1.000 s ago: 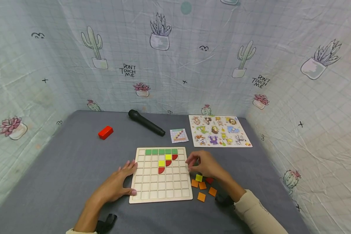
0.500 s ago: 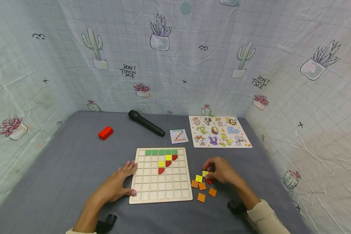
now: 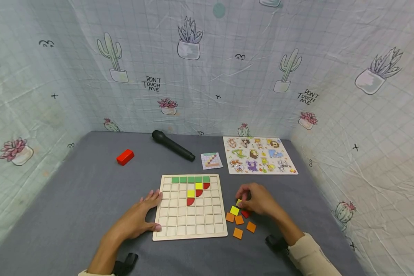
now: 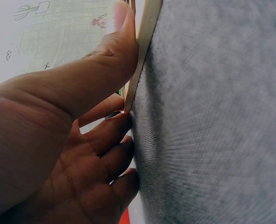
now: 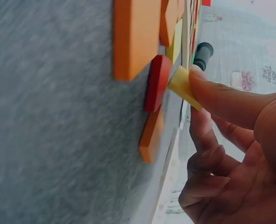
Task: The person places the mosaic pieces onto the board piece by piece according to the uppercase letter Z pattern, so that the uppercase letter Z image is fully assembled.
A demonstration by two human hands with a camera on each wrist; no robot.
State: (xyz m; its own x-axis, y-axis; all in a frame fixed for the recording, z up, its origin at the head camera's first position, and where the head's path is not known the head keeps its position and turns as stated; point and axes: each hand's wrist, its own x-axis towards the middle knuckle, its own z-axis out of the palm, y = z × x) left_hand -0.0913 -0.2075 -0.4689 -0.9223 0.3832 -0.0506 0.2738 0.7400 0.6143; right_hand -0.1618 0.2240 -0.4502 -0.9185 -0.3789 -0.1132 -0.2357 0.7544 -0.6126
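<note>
Red block point(image 3: 125, 157) is seen far left on grey bench point(image 3: 72, 214). Left edge of grid board point(image 3: 181, 220) is touched by left hand point(image 3: 139, 216), grip spread, thumb and fingers apart. Black microphone point(image 3: 173, 145) is laid behind. Green tiles point(image 3: 191, 179), yellow squares point(image 3: 191, 193) and red quarter-rounds point(image 3: 190, 201) are set in upper cells. Pattern card point(image 3: 211, 161) is placed behind board. Orange tiles point(image 3: 238, 233), loose yellow tile point(image 3: 234, 210) and red piece point(image 3: 245, 214) are scattered right of board. Just beside them, held yellow tile point(image 5: 181, 85) is pinched by right hand point(image 3: 258, 199), grip clamped on it. Animal sheet point(image 3: 260, 155) is seen behind.
</note>
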